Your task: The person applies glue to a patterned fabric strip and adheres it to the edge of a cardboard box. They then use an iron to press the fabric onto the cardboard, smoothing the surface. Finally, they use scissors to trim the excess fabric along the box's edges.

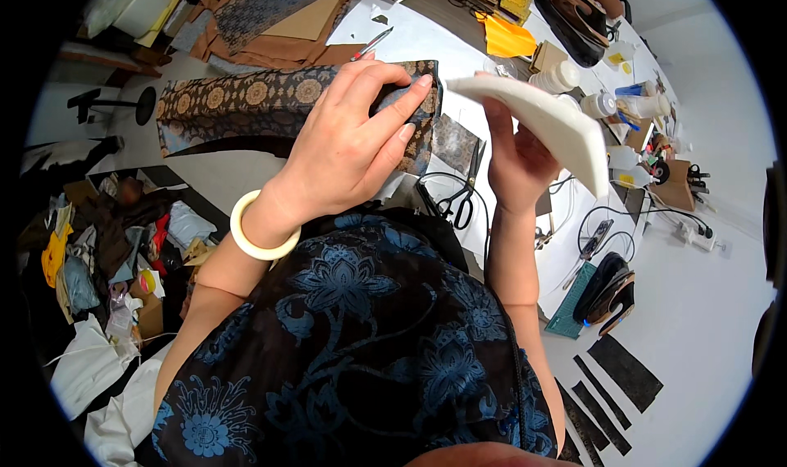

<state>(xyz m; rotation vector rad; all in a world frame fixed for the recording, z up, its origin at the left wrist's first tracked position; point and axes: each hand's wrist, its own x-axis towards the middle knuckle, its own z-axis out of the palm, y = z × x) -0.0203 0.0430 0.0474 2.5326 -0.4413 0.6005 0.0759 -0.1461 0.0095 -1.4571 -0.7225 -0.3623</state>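
Observation:
My left hand (352, 131), with a cream bangle at the wrist, lies over the right end of a long strip of dark fabric (238, 97) with golden round motifs. Its thumb and index finger are spread apart on the fabric; the other fingers bend over it. To the right, my right hand (525, 164) grips a thick white slab (557, 127) that looks like foam, raised and tilted above the table. The slab partly hides the fingers. Below the fabric's right end lie black-handled scissors (459, 207) and a grey patterned scrap (456, 143).
A red-handled pointed tool (373, 43) lies beyond the fabric. Irons (571, 23) and white tubs (561, 75) stand at the far right. A black cable (590, 213) crosses the right side. Heaped scraps (115, 254) fill the left; dark strips (602, 414) lie lower right.

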